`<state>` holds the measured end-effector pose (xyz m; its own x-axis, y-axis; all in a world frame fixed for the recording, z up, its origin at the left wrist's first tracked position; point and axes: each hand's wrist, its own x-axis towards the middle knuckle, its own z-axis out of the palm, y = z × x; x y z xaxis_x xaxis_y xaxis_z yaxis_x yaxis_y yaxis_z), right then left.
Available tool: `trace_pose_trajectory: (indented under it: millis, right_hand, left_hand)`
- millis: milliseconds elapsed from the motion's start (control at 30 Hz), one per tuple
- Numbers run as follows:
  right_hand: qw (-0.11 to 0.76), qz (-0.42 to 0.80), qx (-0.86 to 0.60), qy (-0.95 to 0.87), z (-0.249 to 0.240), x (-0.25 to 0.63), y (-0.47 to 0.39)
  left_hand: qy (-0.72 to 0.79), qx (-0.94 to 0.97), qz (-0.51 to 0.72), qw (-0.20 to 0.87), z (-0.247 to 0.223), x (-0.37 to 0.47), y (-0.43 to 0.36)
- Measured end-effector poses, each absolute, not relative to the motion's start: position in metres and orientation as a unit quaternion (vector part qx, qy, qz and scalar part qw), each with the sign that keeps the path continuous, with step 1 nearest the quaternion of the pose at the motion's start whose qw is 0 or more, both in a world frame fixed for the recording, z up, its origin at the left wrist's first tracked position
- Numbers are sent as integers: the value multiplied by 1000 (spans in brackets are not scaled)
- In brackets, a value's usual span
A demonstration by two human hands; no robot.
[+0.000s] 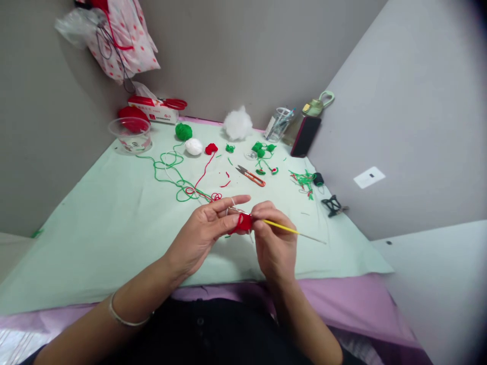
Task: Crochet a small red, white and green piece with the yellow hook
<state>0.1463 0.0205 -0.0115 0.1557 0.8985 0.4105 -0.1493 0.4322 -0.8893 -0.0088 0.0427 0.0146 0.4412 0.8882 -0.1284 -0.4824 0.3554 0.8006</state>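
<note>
My left hand (205,230) pinches a small red crocheted piece (245,222) between thumb and fingers, its index finger stretched out with white yarn over it. A yellow-handled crochet hook (280,226) is held in my right hand (274,242), its front end at the top edge of the red piece. The two hands nearly meet at the piece. Loose red and green yarn (186,188) trails from near my left hand to a green ball (183,132), a white ball (194,147) and a red ball (211,148).
Orange-handled snips (251,176) lie beyond my hands, near small green pieces (260,149). White stuffing (238,124), a cup of tools (279,124) and a phone (306,137) stand at the back. A clear tub (133,139) is at left, yarn scraps (303,178) at right.
</note>
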Motion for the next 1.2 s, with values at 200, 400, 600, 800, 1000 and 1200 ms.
trace_pose_trajectory:
  millis: [200, 400, 600, 800, 1000, 1200]
  right_hand:
    - [660, 518, -334, -429, -8, 147, 21]
    - [673, 481, -345, -444, -2, 146, 17]
    - [671, 460, -372, -448, -3, 147, 15]
    - [665, 438, -373, -476, -9, 149, 14]
    - [683, 352, -359, -531, -13, 157, 16]
    - [695, 366, -352, -510, -2, 159, 17]
  left_hand:
    - [320, 401, 448, 732, 12, -10, 45]
    - [297, 374, 454, 752, 15, -10, 42]
    - [247, 349, 465, 775, 17, -10, 42]
    - [305, 372, 450, 752, 18, -9, 41]
    - [309, 360, 445, 760, 19, -13, 44]
    - [308, 381, 467, 737, 12, -11, 44]
